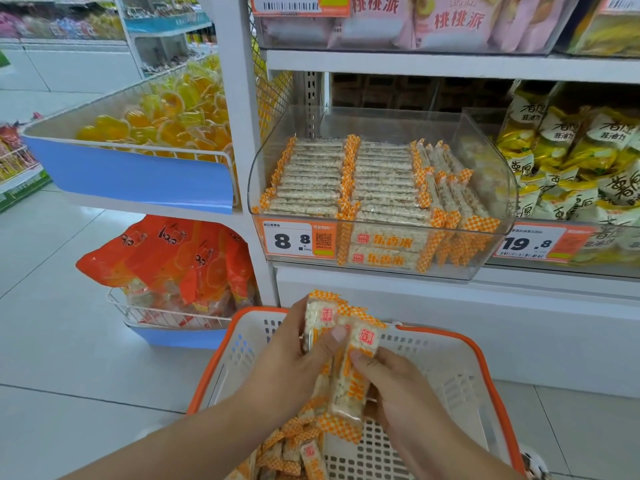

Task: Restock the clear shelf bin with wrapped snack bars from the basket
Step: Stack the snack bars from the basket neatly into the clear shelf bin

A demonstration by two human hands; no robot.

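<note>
Loose snack bars lie heaped in the near left corner of the basket, wrappers crossing at odd angles. Above that heap, both hands share a small bundle of bars, held on end over the basket's middle. Left hand wraps the bundle from the left side, thumb pressed across the front wrappers; right hand pinches the rightmost bar at its lower half, fingers curled round it. So both are clamped on the bundle, neither free.

The step looks like squaring up a handful before lifting it to the clear shelf bin, which sits on the shelf directly above the basket's far rim. That bin already holds two tidy flat stacks toward its left and middle, and a leaning row standing on edge toward its right wall.

To do this well, I would tap the bars' lower ends level first, so the checked orange seals line up and nothing slides out mid-lift. Keep the printed faces turned one way, matching the front wall where the labels read outward. The crinkly wrap will probably be slippery, so the left thumb should keep firm pressure while the right supports from below. The likeliest room is along the right side, beside the leaning row; setting the bundle in there on edge would suit the gap better than dropping it flat on the stacks
</note>
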